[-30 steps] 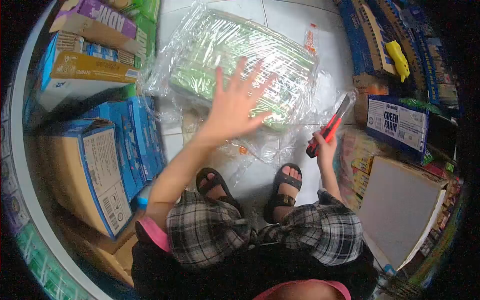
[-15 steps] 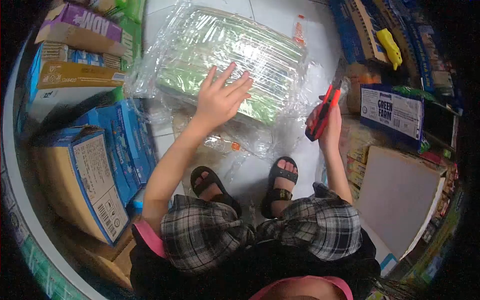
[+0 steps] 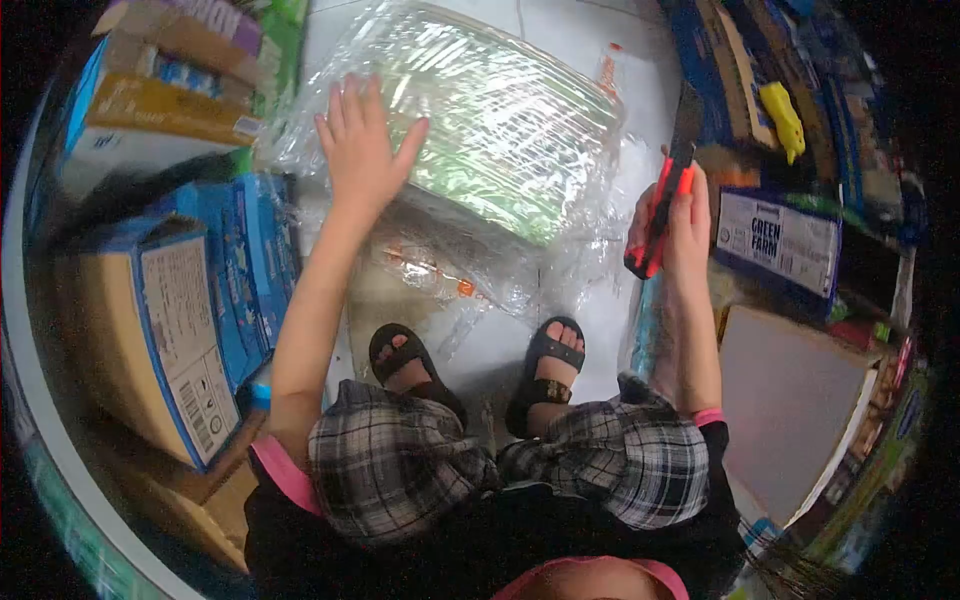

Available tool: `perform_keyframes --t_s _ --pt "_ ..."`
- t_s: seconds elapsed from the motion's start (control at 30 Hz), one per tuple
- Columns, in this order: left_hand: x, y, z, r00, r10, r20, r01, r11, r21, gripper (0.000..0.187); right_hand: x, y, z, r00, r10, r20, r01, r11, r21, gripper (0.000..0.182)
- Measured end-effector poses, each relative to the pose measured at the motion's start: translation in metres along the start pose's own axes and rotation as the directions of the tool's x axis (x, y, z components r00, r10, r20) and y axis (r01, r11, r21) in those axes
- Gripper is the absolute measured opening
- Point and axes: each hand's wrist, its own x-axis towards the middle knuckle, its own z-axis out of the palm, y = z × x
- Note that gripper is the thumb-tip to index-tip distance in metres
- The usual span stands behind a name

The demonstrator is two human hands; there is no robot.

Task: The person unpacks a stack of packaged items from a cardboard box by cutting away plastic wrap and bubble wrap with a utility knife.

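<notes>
A large green package (image 3: pixel 480 120) wrapped in clear plastic film lies on the floor in front of my feet. On its left part rests my left hand (image 3: pixel 362 145), fingers spread, with nothing held. My right hand (image 3: pixel 680 215) is closed around a red and black utility knife (image 3: pixel 660 215), to the right of the package and apart from it. The knife points away from me, its dark blade at the far end. Loose crumpled film (image 3: pixel 470 255) hangs along the package's near edge, with a bit of orange print on it.
Cartons crowd the left, among them a blue-edged box (image 3: pixel 185 350) and blue packs (image 3: pixel 240 270). To the right stand a GREEN FARM box (image 3: pixel 775 240), a pale board-like carton (image 3: pixel 790 400) and a yellow object (image 3: pixel 783 122). White tiled floor (image 3: pixel 590 285) shows between.
My left hand has slid left across the package, from near its middle to its left part. My right hand, still holding the knife, has shifted slightly right.
</notes>
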Motion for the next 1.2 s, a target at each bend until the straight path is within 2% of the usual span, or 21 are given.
perform_keyframes --t_s 0.03,0.07,0.13,0.17,0.23,0.27,0.3,0.33,0.37,0.43,0.47,0.57,0.73,0.83,0.93,1.0,1.1,1.2 --pt "-0.004 -0.011 0.007 0.996 -0.076 -0.042 0.080 0.993 0.084 0.065 0.007 -0.005 0.004 0.999 -0.012 0.032 0.013 0.999 -0.045 0.027" --pt "-0.006 -0.012 0.006 0.994 -0.096 -0.056 0.101 0.991 0.091 0.065 0.017 -0.013 0.011 0.998 -0.017 0.056 0.020 0.999 -0.050 0.027" --pt "-0.006 -0.006 0.006 0.993 -0.115 -0.026 0.114 0.993 -0.031 0.072 0.043 -0.029 0.031 0.978 -0.021 0.208 0.097 0.925 -0.367 0.028" --pt "-0.007 -0.006 0.007 0.990 -0.135 -0.036 0.134 0.991 -0.029 0.072 0.054 -0.036 0.045 0.973 -0.021 0.228 0.107 0.922 -0.373 0.028" --pt "-0.008 -0.007 0.008 0.989 -0.140 -0.048 0.138 0.989 -0.046 0.072 0.074 -0.045 0.079 0.957 0.036 0.289 0.173 0.728 -0.663 0.037" --pt "-0.007 -0.008 0.008 0.986 -0.155 -0.059 0.152 0.987 -0.048 0.072 0.085 -0.036 0.089 0.874 -0.078 0.480 0.422 0.611 -0.670 0.038" --pt "-0.007 -0.008 0.008 0.987 -0.150 -0.065 0.146 0.987 -0.060 0.072 0.094 -0.027 0.100 0.740 -0.154 0.655 0.640 0.462 -0.614 0.039" --pt "-0.008 -0.008 0.007 0.987 -0.145 -0.071 0.140 0.987 -0.074 0.072 0.102 -0.021 0.111 0.722 -0.031 0.692 0.620 0.474 -0.625 0.044" --pt "-0.008 -0.008 0.007 0.985 -0.157 -0.075 0.151 0.985 -0.079 0.072 0.108 -0.019 0.123 0.716 -0.024 0.698 0.625 0.468 -0.625 0.044" --pt "-0.008 -0.007 0.006 0.986 -0.150 -0.075 0.145 0.987 -0.066 0.072 0.118 -0.014 0.140 0.735 0.120 0.667 0.602 0.338 -0.724 0.046" --pt "-0.007 -0.008 0.005 0.983 -0.168 -0.075 0.163 0.984 -0.068 0.072 0.124 -0.008 0.145 0.745 0.093 0.661 0.610 0.307 -0.731 0.049" --pt "-0.008 -0.010 0.005 0.983 -0.168 -0.067 0.162 0.983 -0.092 0.072 0.132 -0.002 0.149 0.721 0.110 0.684 0.636 0.285 -0.717 0.054" --pt "-0.008 -0.012 0.012 0.983 -0.140 -0.115 0.131 0.988 -0.083 0.073 0.136 0.012 0.146 0.722 0.131 0.679 0.633 0.271 -0.726 0.052" --pt "-0.008 -0.011 0.009 0.984 -0.158 -0.087 0.147 0.982 -0.120 0.071 0.137 0.014 0.146 0.712 0.121 0.692 0.641 0.289 -0.711 0.051" --pt "-0.009 -0.011 0.009 0.984 -0.156 -0.084 0.146 0.983 -0.109 0.071 0.137 0.013 0.148 0.712 0.104 0.695 0.660 0.239 -0.712 0.052" --pt "-0.008 -0.011 0.008 0.984 -0.159 -0.081 0.149 0.982 -0.112 0.071 0.137 0.003 0.154 0.719 0.207 0.663 0.636 0.186 -0.748 0.054" --pt "-0.009 -0.010 0.008 0.983 -0.162 -0.082 0.153 0.982 -0.112 0.071 0.141 -0.009 0.161 0.715 0.280 0.641 0.600 0.225 -0.768 0.052" --pt "-0.009 -0.011 0.009 0.983 -0.160 -0.091 0.150 0.983 -0.110 0.071 0.147 -0.004 0.157 0.688 0.247 0.682 0.651 0.205 -0.731 0.049"
